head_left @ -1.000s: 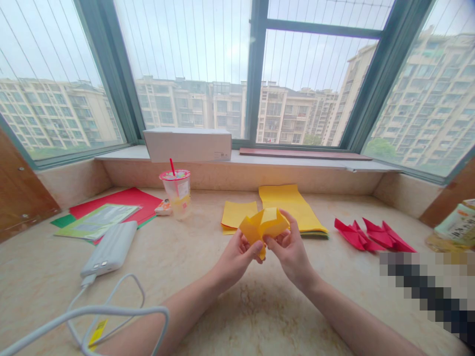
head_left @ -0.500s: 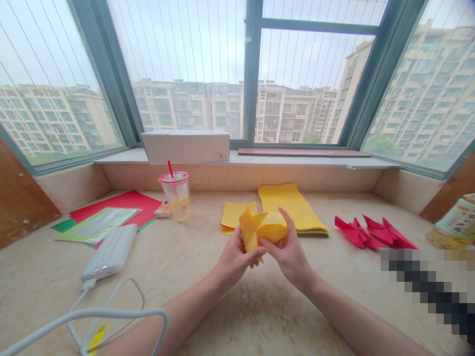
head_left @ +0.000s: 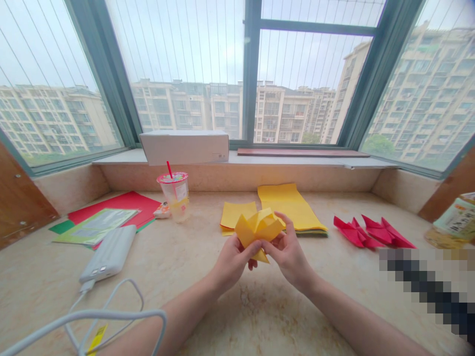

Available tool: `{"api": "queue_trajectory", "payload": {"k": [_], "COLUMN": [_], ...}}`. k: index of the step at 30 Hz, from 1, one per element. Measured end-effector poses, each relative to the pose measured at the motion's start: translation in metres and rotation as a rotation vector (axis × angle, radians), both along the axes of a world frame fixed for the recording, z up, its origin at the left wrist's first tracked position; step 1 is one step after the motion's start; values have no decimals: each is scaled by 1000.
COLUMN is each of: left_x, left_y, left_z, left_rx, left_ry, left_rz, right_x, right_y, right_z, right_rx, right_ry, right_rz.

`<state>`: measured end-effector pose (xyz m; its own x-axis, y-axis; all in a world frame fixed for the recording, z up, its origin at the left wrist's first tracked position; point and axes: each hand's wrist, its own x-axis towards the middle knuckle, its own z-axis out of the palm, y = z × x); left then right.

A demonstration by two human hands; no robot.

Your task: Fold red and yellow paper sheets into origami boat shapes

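A folded piece of yellow paper (head_left: 258,228) with several pointed flaps is held up between both hands, above the middle of the countertop. My left hand (head_left: 237,254) grips its lower left side, thumb on the near face. My right hand (head_left: 285,247) pinches the lower right part, with the thumb close to the other thumb and the index finger raised along the side. Behind the hands lie a small stack of yellow paper (head_left: 237,210) and a larger stack of yellow sheets (head_left: 291,205). Two folded red paper shapes (head_left: 354,232) rest to the right.
At left are red sheets (head_left: 122,202), a green packet (head_left: 98,225), a white power bank (head_left: 109,254) and its looping cable (head_left: 122,312). A plastic cup with a straw (head_left: 178,198) stands behind. At far right is a jar (head_left: 454,222). A white box (head_left: 185,148) sits on the sill.
The yellow paper has been turned and spread, its flaps now fanning upward and outward. My thumbs have come closer together at its lower middle.
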<state>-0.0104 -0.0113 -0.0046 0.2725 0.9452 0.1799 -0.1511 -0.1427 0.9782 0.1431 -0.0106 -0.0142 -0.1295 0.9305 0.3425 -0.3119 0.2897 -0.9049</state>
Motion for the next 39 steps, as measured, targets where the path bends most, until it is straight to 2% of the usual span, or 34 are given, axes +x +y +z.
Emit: {"api": "queue_trajectory", "payload": {"k": [7,12,16,22,25,28,32,36,39], "left_x": [-6,-10,-10,-9,-10,-11,-12,-10,-9], "left_y": [5,8,9,5,5,7,9,6,2], "left_z": [-1,-1,-2,-5,-5,-3,-1,-1,0], "left_rx": [-28,-44,-56,-81,-77,-70,-76,-77,-77], "left_ry": [69,39,46,136,171,151,121,145,161], "left_rz": [69,86,77,71,87,128,179,175,160], "right_x": [13,21,23,24,22,20,18,19,18], "right_y": [9,10,10,7,3,2,7,7,3], "right_z": [-1,5,2,1,1,-1,-2,-1,-1], "right_rx": [75,228,329,421,394,297,187,169,261], "right_ry": [-221,-500,-618,-684,-709,-564,-332,-409,-528], "right_rz": [-67,-67,-100,-43,13,10,-77,-134,-108]}}
